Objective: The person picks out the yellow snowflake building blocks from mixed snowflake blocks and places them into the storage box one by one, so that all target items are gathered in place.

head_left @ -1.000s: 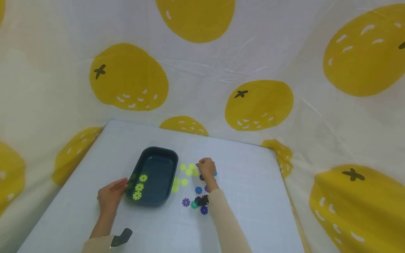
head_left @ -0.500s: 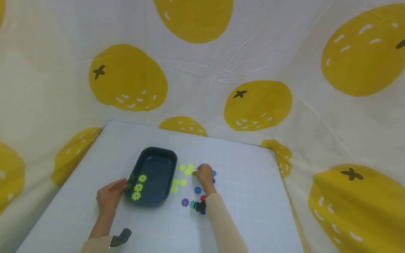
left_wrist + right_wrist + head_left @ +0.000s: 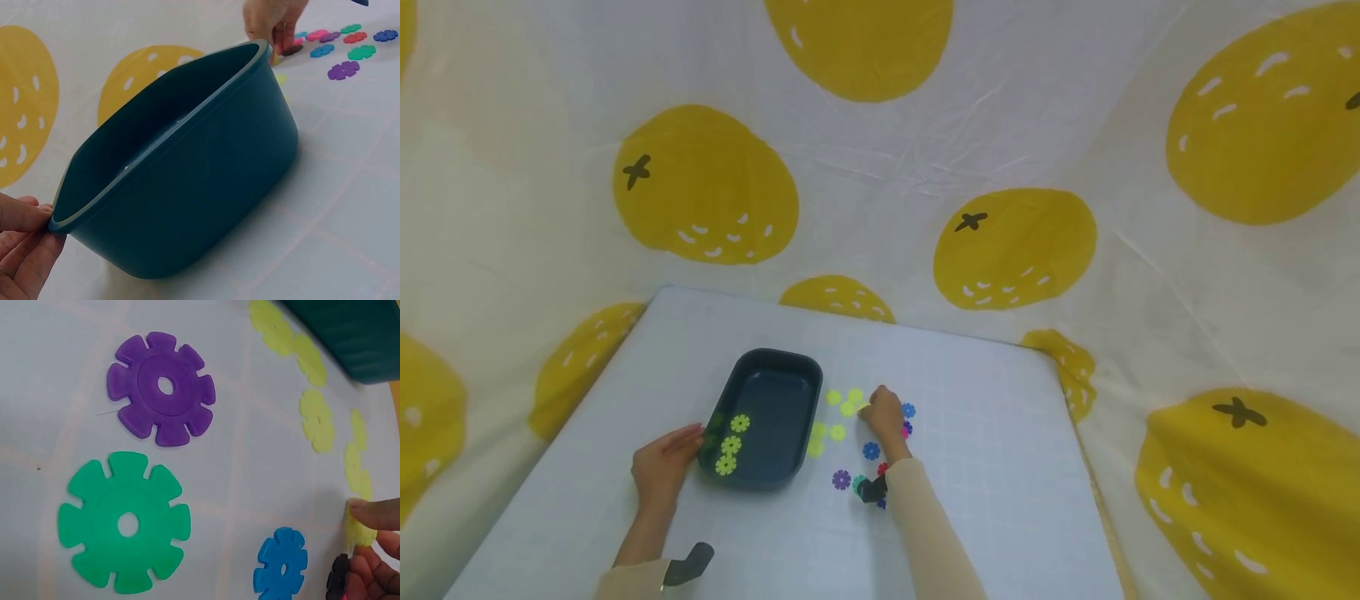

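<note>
My left hand [image 3: 662, 467] pinches the near left rim of a dark teal plastic tub [image 3: 810, 371], thumb above and fingers beneath. Inside the tub lie three yellow-green snowflake discs [image 3: 731, 445]. To its right, my right hand [image 3: 886, 415] pinches a yellow-green snowflake disc [image 3: 359, 528] between thumb and fingers, close over the table. Several more yellow-green discs [image 3: 317, 419] lie between the tub and that hand. Around the right wrist are other colours: a purple disc [image 3: 161, 390], a green disc [image 3: 125, 522] and a blue disc [image 3: 281, 565].
The table [image 3: 1000, 467] has a pale cloth with a faint grid. A hanging cloth [image 3: 865, 183] printed with yellow fruit surrounds its back and sides. A red disc [image 3: 355, 37] and a dark disc [image 3: 337, 575] lie among the coloured ones, partly hidden in the head view.
My right hand has moved slightly nearer and now pinches a yellow-green disc. Blue and pink discs beside it have come into sight. My left hand stays on the tub's rim.
</note>
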### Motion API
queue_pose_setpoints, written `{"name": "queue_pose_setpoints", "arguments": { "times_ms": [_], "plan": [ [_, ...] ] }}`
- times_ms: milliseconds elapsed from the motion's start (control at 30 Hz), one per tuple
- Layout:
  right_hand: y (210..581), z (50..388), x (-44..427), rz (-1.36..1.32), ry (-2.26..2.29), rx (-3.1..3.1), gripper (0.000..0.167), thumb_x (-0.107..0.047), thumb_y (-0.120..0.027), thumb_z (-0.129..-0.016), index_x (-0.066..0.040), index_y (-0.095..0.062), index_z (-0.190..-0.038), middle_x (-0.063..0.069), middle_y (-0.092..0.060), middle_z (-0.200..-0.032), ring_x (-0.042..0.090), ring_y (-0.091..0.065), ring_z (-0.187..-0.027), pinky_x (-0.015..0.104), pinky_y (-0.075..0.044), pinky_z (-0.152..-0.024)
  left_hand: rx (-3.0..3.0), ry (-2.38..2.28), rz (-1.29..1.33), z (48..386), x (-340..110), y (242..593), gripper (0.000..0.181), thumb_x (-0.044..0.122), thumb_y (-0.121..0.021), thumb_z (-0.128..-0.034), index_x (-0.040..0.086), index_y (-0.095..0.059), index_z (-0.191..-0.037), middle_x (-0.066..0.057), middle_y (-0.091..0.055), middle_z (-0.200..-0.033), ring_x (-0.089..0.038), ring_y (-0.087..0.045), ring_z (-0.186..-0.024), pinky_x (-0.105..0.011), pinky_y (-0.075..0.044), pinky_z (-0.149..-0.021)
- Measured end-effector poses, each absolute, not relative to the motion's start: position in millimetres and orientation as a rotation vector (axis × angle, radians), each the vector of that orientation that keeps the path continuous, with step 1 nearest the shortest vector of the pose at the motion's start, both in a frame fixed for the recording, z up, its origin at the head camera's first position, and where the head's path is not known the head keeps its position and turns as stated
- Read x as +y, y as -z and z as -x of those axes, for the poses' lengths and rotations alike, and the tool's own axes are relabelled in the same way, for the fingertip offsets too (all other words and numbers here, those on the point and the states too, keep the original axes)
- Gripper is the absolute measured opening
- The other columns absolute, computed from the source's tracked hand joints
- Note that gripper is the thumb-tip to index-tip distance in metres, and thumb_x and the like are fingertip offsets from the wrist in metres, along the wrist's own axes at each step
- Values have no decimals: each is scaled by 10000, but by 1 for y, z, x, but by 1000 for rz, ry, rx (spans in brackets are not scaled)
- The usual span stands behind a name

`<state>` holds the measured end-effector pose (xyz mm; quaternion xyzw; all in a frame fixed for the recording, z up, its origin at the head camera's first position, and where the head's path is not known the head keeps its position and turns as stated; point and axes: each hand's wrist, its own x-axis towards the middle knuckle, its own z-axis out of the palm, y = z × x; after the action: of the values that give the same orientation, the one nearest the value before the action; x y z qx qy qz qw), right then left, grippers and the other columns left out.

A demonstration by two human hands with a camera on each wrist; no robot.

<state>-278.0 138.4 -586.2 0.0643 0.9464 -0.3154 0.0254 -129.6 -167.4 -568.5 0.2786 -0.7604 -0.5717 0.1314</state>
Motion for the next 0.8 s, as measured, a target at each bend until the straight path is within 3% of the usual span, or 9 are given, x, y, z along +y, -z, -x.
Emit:
{"name": "queue_pose_setpoints", "arguments": {
  "times_ms": [267, 467, 567, 800],
  "plan": [
    [581, 281, 148, -407, 1128, 2941, 116, -6, -716, -759, 14, -643, -847, 139, -658, -811, 276, -596, -708, 377, -522, -630, -2203, 1677, -809, 130, -168, 568, 307, 56, -697, -914, 3, -675, -1216, -186, -674, -1228, 271, -476, -792, 10, -460, -732],
    [581, 288, 155, -590, 1471, 2682, 168, 24, -724, -785, 70, -732, -947, 226, -739, -931, 280, -731, -727, 299, -611, -610, -2191, 1682, -815, 129, -168, 568, 295, 57, -693, -918, -3, -679, -1206, -195, -676, -1222, 272, -485, -778, 14, -456, -723],
    [576, 294, 154, -641, 1719, 2516, 197, 56, -698, -796, 116, -706, -983, 281, -716, -978, 288, -740, -717, 264, -609, -590, -2188, 1683, -808, 129, -168, 568, 297, 58, -692, -919, -3, -678, -1209, -193, -675, -1225, 274, -483, -784, 12, -458, -726],
    [547, 306, 138, -686, 1950, 2301, 225, 40, -696, -827, 112, -688, -1040, 262, -709, -1007, 178, -724, -668, 206, -595, -600, -2165, 1716, -809, 130, -168, 567, 297, 57, -688, -921, 0, -675, -1213, -191, -671, -1237, 266, -497, -791, 4, -465, -739]
  ]
}}
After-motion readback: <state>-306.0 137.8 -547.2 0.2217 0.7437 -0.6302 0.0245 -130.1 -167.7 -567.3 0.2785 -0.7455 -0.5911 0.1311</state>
